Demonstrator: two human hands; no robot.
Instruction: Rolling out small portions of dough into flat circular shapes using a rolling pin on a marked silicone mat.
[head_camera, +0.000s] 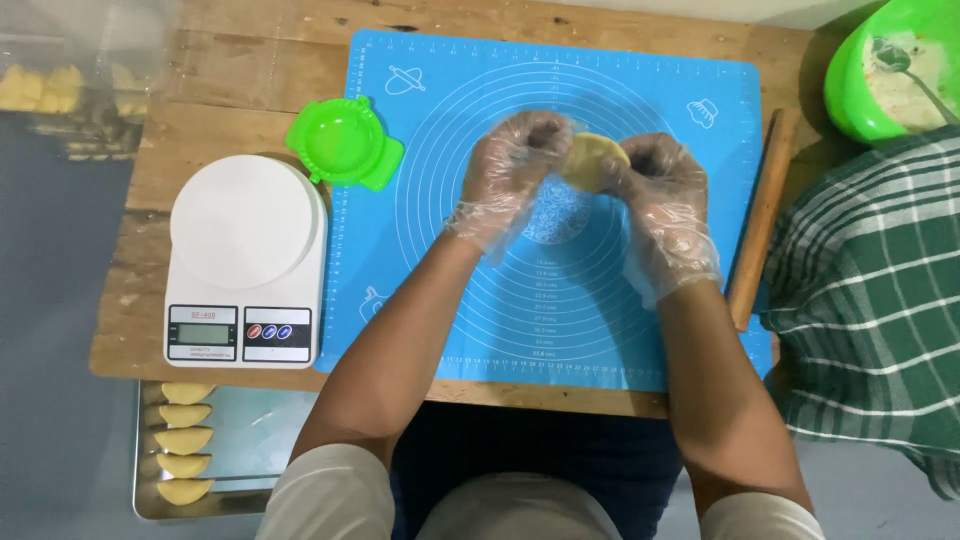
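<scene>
Head camera view, looking straight down at a worn wooden bench (230, 120) with a large blue silicone pastry mat (560, 300) printed with white concentric circles laid across it. Above the middle of the mat, both hands wear thin clear plastic gloves and meet around a pale yellow, half-moon piece of folded dough (592, 160). The left hand (510, 175) has its fingers closed on the dough's left edge; the right hand (665, 200) has its fingers pinched on the right edge. The dough is held between them, just above the centre rings of the mat; whether it touches the mat cannot be told.

Just off the mat's upper left corner lies a bright green round plastic dumpling press (345, 143), partly overlapping the mat's edge. Left of the mat, below the press, sits a white digital kitchen scale (245, 260) with a round platform. Along the mat's right edge lies a plain wooden rolling pin (760, 220). Beyond the mat's upper right corner stands a green plastic bowl (850, 80) holding a pale mixture. To the right of the mat is another person's green and white checked cloth (870, 310). Below the mat's lower left corner, under the bench edge, a metal tray (250, 440) holds a row of five yellow folded pastries (185, 440).
</scene>
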